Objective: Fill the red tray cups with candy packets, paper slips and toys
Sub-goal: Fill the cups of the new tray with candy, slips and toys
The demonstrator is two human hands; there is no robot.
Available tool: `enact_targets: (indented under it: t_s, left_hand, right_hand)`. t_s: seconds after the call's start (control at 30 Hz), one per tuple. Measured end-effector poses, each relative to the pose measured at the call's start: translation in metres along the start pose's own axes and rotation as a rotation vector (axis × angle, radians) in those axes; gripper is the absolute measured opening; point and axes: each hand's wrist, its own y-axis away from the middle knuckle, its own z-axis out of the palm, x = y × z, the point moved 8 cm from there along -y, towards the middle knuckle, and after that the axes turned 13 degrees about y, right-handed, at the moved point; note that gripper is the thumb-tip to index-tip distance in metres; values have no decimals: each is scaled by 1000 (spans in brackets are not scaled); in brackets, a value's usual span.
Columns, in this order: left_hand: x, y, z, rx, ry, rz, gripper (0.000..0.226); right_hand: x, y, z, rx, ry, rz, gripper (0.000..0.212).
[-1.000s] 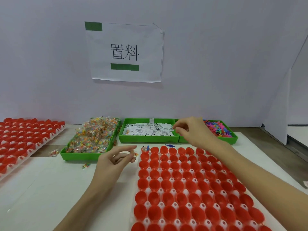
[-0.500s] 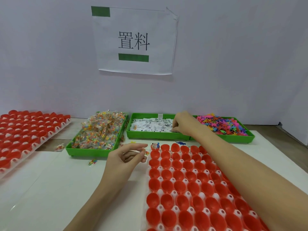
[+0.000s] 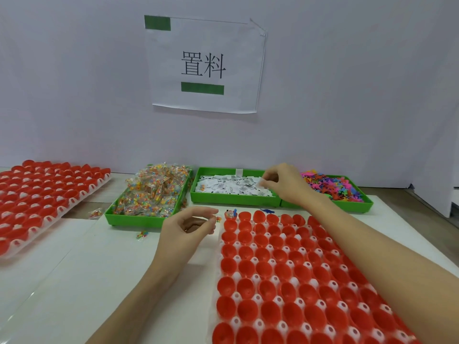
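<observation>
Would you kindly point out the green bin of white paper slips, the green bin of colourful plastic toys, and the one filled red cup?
Green bin of white paper slips [image 3: 233, 200]: head view, front wall.
Green bin of colourful plastic toys [image 3: 357, 206]: head view, front wall.
Filled red cup [image 3: 228, 215]: head view, left rim.

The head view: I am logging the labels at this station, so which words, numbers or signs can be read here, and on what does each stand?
"置料": large black characters on the white paper sheet taped to the wall, between two plain green bars without text.
Small white paper slips in the middle green plastic bin: black print, too small and blurred to read.
Clear candy packets: no readable text.
Red plastic cup tray: none visible.
</observation>
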Motion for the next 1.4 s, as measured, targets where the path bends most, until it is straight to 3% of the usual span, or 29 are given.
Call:
enact_targets:
  t_s: [0.1,0.33,0.47,0.7,0.9,1.2,1.4]
  left_hand:
    - [13,4,4,20,66,-2,11]
    - [31,31,54,-157,99,13,16]
    - [36,45,74,-239,16,51,12]
    - [45,57,87,-241,15,111,15]
    - [53,65,96,-323,-45,154,15]
    - [47,65,96,-337,-21,22,24]
    - [46,58,88,-286,-15,-13,13]
  right_hand:
    - [-8,24,-19,41,-161,6,15]
    - [-45,127,-43,-7,-478,-76,10]
    - [-58,168,-43,-63,-478,-149,14]
    - [-56,187,-47,-107,-549,-175,13]
    - [-48,191,-50,-74,-547,-162,10]
    - [-54,195,-57,-77,-476,-182,11]
    - [-31,162,-74,-107,-343,-141,8]
